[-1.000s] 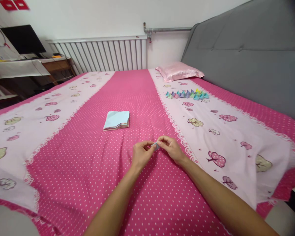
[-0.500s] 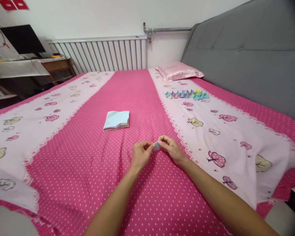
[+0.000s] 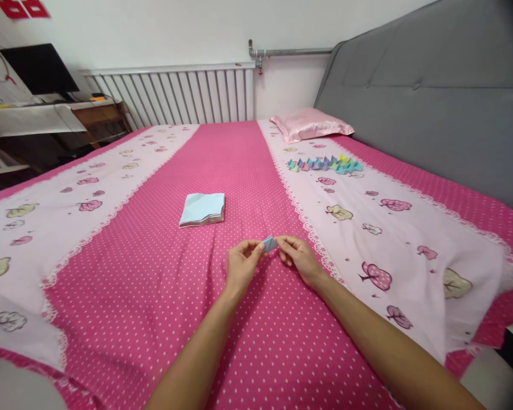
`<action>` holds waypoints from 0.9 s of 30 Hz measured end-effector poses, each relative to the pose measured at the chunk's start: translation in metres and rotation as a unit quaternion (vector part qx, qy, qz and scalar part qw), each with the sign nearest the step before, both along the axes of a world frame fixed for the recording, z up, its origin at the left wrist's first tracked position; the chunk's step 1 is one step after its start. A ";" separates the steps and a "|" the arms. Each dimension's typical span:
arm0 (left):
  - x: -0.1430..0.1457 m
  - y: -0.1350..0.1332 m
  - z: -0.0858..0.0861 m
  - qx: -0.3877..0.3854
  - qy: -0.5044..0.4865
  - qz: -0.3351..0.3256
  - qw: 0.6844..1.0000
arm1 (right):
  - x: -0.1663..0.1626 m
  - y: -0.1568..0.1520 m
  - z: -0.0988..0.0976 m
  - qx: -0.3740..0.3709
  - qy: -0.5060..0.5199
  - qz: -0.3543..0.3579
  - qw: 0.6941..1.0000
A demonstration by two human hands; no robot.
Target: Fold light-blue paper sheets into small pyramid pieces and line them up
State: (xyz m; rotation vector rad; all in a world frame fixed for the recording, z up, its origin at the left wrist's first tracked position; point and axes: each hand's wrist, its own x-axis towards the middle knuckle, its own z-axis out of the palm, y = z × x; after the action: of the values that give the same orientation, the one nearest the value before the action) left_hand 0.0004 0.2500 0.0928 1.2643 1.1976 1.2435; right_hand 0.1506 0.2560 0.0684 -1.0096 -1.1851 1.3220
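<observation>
A small folded piece of light blue paper (image 3: 269, 244) is held just above the pink dotted bedspread (image 3: 162, 296). My left hand (image 3: 241, 265) pinches its left end and my right hand (image 3: 298, 258) pinches its right end, fingers closed on it. A stack of square paper sheets (image 3: 203, 208), light blue on top, lies on the bed a little beyond and to the left of my hands. A row of small folded paper pieces (image 3: 324, 164) in blue, green, purple and yellow lies farther off to the right.
A pink satin pillow (image 3: 310, 123) lies at the head of the bed against the grey padded headboard (image 3: 431, 97). A white radiator (image 3: 175, 95) runs along the far wall. A desk with a dark monitor (image 3: 40, 68) stands at the far left.
Both hands have lifted slightly and drawn a little apart, so more of the blue paper shows between the fingertips.
</observation>
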 end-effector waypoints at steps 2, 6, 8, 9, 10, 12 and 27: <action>0.001 0.000 0.001 -0.001 -0.008 -0.003 1.000 | 0.000 0.000 -0.001 -0.002 -0.006 0.003 1.000; 0.001 -0.001 0.002 0.000 -0.017 -0.001 1.000 | 0.001 0.000 -0.002 -0.008 -0.002 0.009 1.000; 0.001 -0.001 0.001 -0.003 -0.012 -0.002 1.000 | 0.001 0.000 -0.003 -0.007 0.002 0.010 1.000; 0.001 0.000 0.001 -0.004 -0.010 -0.004 1.000 | 0.000 0.000 -0.003 -0.006 0.003 0.010 1.000; 0.001 0.000 0.000 -0.005 -0.009 -0.005 1.000 | 0.000 0.000 -0.003 -0.005 0.005 0.008 1.000; 0.000 0.000 -0.001 -0.004 -0.015 -0.009 1.000 | 0.000 0.000 -0.003 -0.001 0.009 0.002 1.000; 0.000 -0.002 -0.003 0.127 0.190 -0.024 0.973 | 0.000 0.004 -0.002 -0.036 0.050 -0.040 0.997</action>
State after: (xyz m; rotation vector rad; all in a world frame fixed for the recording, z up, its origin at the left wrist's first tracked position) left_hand 0.0001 0.2479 0.0894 1.7715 1.2911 1.1787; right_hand 0.1508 0.2596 0.0668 -1.0202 -1.0176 1.3452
